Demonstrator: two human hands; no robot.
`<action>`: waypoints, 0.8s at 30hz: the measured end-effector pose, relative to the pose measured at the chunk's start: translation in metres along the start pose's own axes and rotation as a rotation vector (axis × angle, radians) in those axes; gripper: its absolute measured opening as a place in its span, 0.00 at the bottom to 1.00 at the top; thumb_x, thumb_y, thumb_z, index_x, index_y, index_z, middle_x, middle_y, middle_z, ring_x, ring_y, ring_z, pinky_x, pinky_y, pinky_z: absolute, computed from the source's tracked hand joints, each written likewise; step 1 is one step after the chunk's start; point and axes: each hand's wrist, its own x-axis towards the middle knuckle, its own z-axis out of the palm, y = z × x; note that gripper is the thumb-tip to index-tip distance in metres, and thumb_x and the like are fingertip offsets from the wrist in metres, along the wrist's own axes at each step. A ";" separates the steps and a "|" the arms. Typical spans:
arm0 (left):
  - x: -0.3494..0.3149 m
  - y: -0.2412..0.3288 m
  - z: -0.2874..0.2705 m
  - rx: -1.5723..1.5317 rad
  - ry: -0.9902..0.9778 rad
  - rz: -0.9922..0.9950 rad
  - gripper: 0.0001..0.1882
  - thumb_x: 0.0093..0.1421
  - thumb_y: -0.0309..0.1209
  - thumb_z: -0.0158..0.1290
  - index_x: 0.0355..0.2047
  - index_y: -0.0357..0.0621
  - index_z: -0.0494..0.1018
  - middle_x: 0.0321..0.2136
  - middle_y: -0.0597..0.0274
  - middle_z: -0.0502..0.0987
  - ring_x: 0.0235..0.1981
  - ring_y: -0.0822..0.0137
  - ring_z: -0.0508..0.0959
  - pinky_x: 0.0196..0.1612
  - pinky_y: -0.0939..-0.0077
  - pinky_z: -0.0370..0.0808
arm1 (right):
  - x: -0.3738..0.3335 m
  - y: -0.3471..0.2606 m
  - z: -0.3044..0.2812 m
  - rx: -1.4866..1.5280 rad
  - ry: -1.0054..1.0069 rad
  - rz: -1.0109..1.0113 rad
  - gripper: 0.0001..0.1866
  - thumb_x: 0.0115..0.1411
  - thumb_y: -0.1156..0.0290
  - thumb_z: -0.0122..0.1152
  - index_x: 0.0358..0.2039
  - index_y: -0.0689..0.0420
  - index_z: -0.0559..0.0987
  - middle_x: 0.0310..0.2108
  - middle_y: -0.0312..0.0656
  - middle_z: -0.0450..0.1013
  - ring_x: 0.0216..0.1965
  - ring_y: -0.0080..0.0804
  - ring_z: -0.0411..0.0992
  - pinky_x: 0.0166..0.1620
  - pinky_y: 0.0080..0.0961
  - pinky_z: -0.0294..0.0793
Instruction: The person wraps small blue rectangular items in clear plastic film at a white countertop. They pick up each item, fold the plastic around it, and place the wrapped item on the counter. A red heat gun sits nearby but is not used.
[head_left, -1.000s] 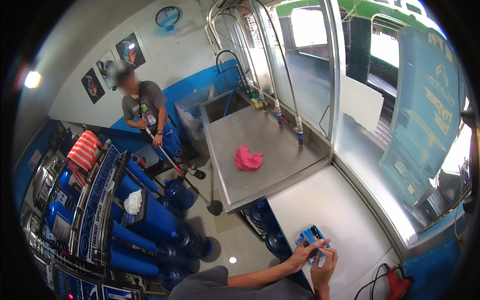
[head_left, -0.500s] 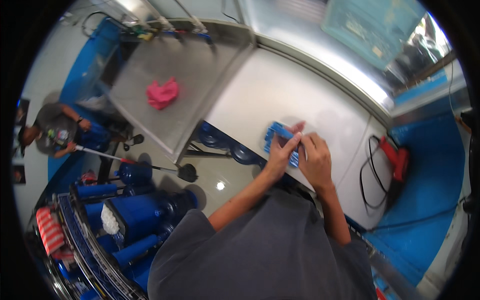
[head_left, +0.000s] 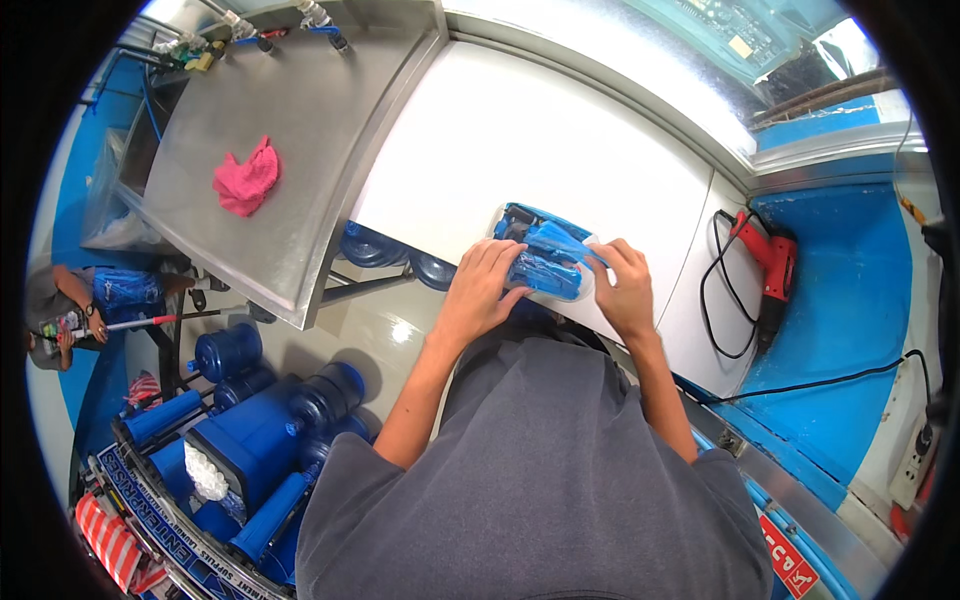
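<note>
Since the earlier frame the two hands have moved apart from where they met, and the blue package (head_left: 548, 268) now shows plainly between them. The left hand (head_left: 487, 283) is half closed at the package's left side, fingers bent over the edge and thumb extended to the right along the near side. The right hand (head_left: 625, 290) is partly curled, thumb and forefinger drawn together on a loose blue flap at the right side; its other fingers are bent. Both forearms rise from the lower edge and converge. The package sits at the near edge of the white tabletop (head_left: 520, 120); its long axis slants from upper left to lower right, a dark part lying toward the upper-left end. Any lettering on it is too small to read. To the right lies a red power tool (head_left: 775, 262), its dark nozzle pointing toward the wearer. Left of the tabletop, a crumpled pink cloth (head_left: 248, 178) rests on the steel counter (head_left: 300, 95). At lower left a dark blue sign (head_left: 165, 520) bears pale capital lettering; at lower right a red sign (head_left: 788, 556) carries white characters.
</note>
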 end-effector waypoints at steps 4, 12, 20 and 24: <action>-0.006 -0.004 0.003 -0.031 0.038 -0.051 0.27 0.51 0.31 0.67 0.52 0.43 0.72 0.53 0.56 0.71 0.57 0.51 0.69 0.59 0.57 0.68 | 0.000 -0.003 0.021 -0.065 -0.109 -0.074 0.07 0.55 0.76 0.66 0.36 0.57 0.83 0.31 0.41 0.76 0.35 0.39 0.75 0.48 0.35 0.69; -0.012 -0.002 0.002 0.002 0.051 -0.067 0.28 0.52 0.32 0.67 0.54 0.48 0.72 0.62 0.57 0.66 0.64 0.52 0.65 0.66 0.51 0.61 | -0.002 0.007 0.026 -0.152 -0.153 -0.150 0.06 0.56 0.74 0.66 0.35 0.55 0.85 0.30 0.36 0.77 0.36 0.34 0.76 0.55 0.38 0.67; 0.007 0.003 -0.005 -0.026 0.002 -0.014 0.25 0.55 0.38 0.65 0.52 0.47 0.73 0.58 0.57 0.72 0.64 0.56 0.67 0.71 0.46 0.53 | 0.004 0.007 0.025 -0.260 -0.242 -0.072 0.06 0.56 0.75 0.64 0.34 0.54 0.85 0.32 0.36 0.78 0.41 0.32 0.75 0.65 0.46 0.58; 0.026 0.002 -0.007 0.024 0.009 0.009 0.22 0.59 0.37 0.61 0.51 0.45 0.73 0.50 0.60 0.75 0.53 0.59 0.74 0.65 0.56 0.63 | 0.006 0.005 0.026 -0.302 -0.294 -0.054 0.06 0.56 0.76 0.63 0.34 0.54 0.84 0.32 0.37 0.78 0.41 0.34 0.75 0.68 0.49 0.56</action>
